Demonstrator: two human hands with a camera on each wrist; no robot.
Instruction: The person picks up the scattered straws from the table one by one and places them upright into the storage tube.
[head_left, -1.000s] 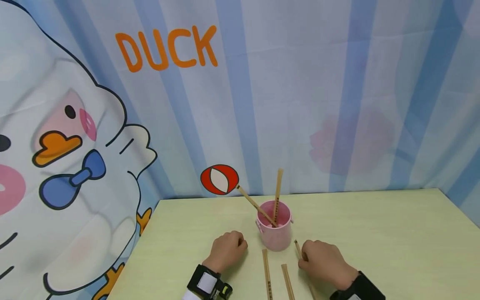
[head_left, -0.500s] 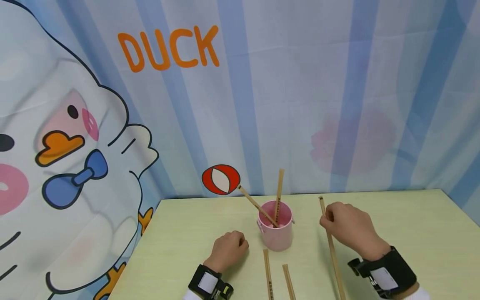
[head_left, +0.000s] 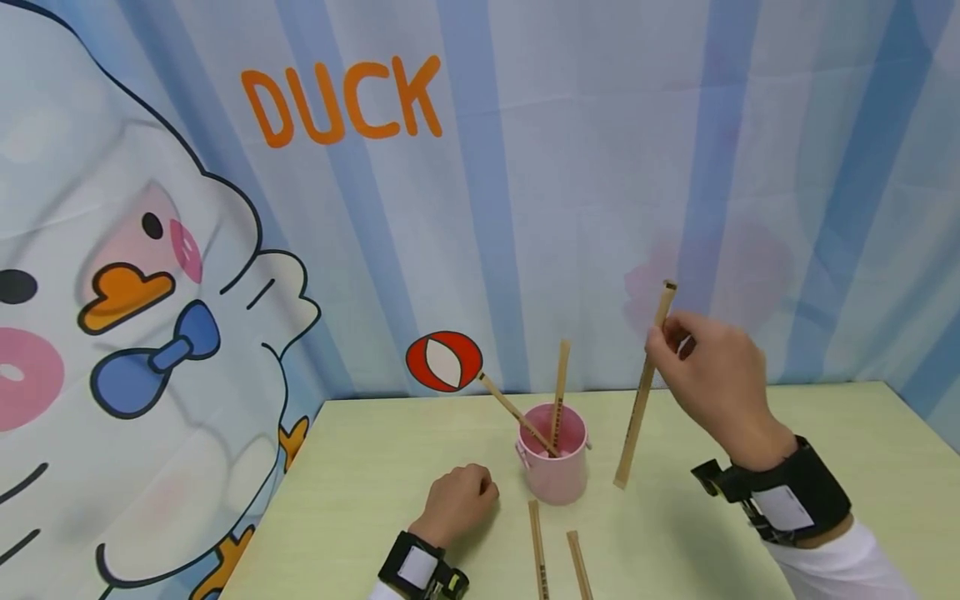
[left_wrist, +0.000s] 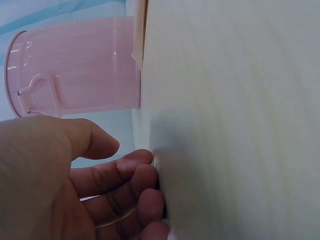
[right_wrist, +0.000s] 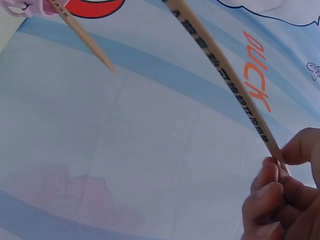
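My right hand (head_left: 708, 375) pinches a tan, paper-wrapped stick (head_left: 637, 417) near its upper end, between thumb and fingers. Black print runs along the stick, which tilts in the air to the right of a pink bucket (head_left: 555, 483). Inside the bucket lean two similar tan sticks (head_left: 561, 367), one upright and one slanting left. Two more tan sticks (head_left: 537, 542) lie on the table in front of it. My left hand (head_left: 459, 504) rests on the tabletop left of the bucket, fingers loosely curled and holding nothing, as the left wrist view shows.
The pale yellow table (head_left: 825, 467) reaches back to a striped blue curtain (head_left: 585, 208) printed with a duck and orange letters. A red and white oval (head_left: 444, 362) on the curtain shows just above the table's back edge.
My right hand has picked a stick up from the table's front right, moved up and to the right, and swung the stick's lower end leftward, clear of the table. The left hand stays put.
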